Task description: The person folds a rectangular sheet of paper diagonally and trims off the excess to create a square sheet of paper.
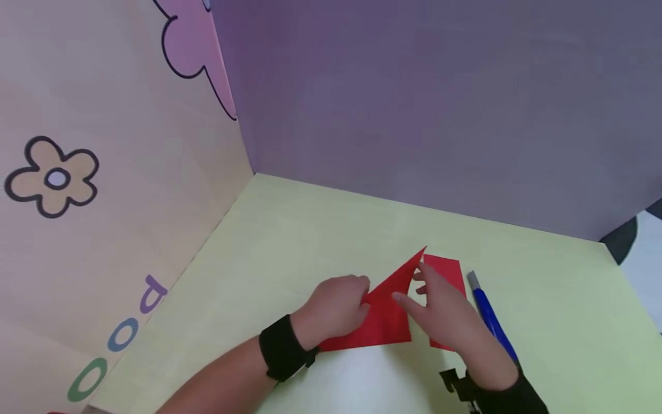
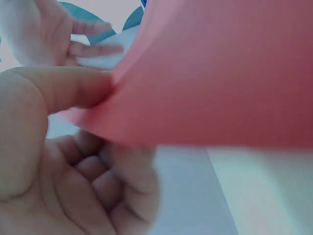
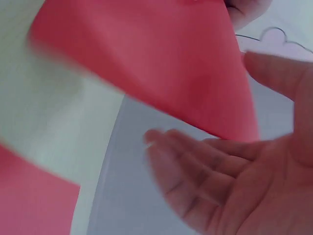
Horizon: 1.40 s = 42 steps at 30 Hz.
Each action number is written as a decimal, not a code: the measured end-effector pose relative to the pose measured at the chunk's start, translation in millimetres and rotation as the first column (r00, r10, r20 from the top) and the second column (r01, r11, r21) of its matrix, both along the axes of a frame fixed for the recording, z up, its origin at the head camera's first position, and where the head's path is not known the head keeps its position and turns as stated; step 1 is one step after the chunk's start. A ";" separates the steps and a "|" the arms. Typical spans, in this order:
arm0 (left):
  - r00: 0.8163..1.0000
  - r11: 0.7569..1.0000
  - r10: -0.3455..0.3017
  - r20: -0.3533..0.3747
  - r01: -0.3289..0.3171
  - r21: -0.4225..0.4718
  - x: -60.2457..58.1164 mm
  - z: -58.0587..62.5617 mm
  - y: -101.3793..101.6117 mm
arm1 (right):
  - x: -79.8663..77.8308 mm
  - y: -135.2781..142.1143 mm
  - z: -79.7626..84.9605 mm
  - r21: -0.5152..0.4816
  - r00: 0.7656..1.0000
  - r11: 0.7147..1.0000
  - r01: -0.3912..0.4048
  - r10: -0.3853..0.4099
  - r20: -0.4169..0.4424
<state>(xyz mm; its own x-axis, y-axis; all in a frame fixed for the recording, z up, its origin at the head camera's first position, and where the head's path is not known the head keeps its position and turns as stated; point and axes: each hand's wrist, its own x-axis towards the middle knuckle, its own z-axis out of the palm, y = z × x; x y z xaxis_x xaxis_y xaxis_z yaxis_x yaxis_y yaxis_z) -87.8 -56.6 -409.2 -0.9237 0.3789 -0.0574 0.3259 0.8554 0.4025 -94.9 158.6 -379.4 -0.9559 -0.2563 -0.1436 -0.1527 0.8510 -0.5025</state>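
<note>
A sheet of red paper (image 1: 388, 322) is raised off the table, its far right corner sticking up in a point. My left hand (image 1: 336, 306) pinches the sheet's edge; in the left wrist view the thumb (image 2: 80, 88) presses on top with curled fingers beneath. Around the right corner of the sheet, my right hand (image 1: 439, 305) spreads its fingers and thumb apart. In the right wrist view those fingers (image 3: 195, 171) lie beneath the red sheet (image 3: 161, 63), with the thumb on its other side, not pinching it. Whether the fingertips touch the paper I cannot tell.
A second piece of red paper (image 1: 446, 269) lies flat under the right hand. Beside it is a slim blue tool (image 1: 491, 319) with a grey end. The pale table (image 1: 310, 230) meets a purple panel (image 1: 414, 103) behind and a decorated panel (image 1: 129, 144) at left.
</note>
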 end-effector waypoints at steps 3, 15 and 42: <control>0.997 0.999 -0.031 -0.065 0.033 0.032 7.2 3.3 1.6 | 2.9 -5.2 5.9 -0.170 0.999 0.984 0.044 -0.048 -0.022; 0.942 0.994 -0.091 -0.323 0.106 0.026 16.3 18.2 -14.5 | 10.0 -24.6 30.8 -0.409 0.972 0.907 -0.098 -0.002 -0.236; 0.925 0.996 -0.012 -0.380 0.046 0.079 17.8 16.6 -12.5 | 16.9 -28.6 33.4 -0.471 0.914 0.880 -0.058 -0.143 -0.380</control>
<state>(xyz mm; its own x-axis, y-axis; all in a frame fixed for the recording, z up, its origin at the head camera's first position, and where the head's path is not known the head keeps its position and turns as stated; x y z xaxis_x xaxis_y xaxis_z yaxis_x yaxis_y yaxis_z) -70.0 -69.2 -392.6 -0.8585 0.3939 0.3283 0.4927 0.8113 0.3148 -78.0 130.0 -346.0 -0.9163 -0.1536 0.3698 -0.3909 0.5436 -0.7428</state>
